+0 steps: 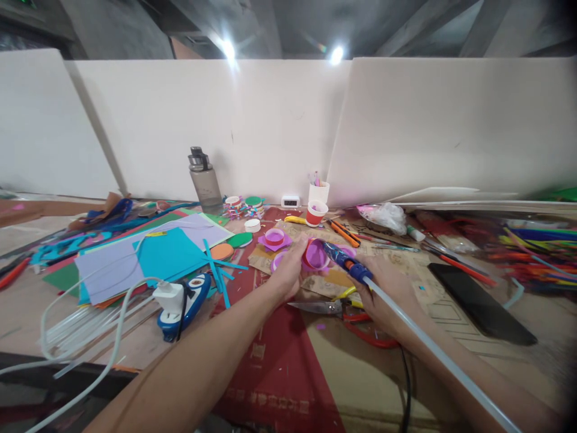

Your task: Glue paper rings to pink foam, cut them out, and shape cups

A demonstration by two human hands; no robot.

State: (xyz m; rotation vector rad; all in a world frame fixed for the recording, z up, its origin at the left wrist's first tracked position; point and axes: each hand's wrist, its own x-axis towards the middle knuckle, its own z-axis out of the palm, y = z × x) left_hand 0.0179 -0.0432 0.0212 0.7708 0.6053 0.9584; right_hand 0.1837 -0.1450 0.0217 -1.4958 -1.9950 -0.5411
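My left hand (288, 267) grips a small purple paper ring (315, 255) and tilts it on its side just above the cardboard. My right hand (383, 288) is wrapped round a blue glue gun (345, 260), with its nozzle touching the rim of the ring. A long translucent glue stick (433, 349) sticks out of the back of the gun over my right forearm. Another purple ring on a purple paper shape (274, 238) lies just behind my left hand.
Scissors with red handles (342, 313) lie under my hands. Sheets of coloured paper (148, 255), a second glue gun (187, 304) with a white plug, and loose glue sticks sit at left. A black phone (480, 304) lies at right; a bottle (205, 180) and cups stand behind.
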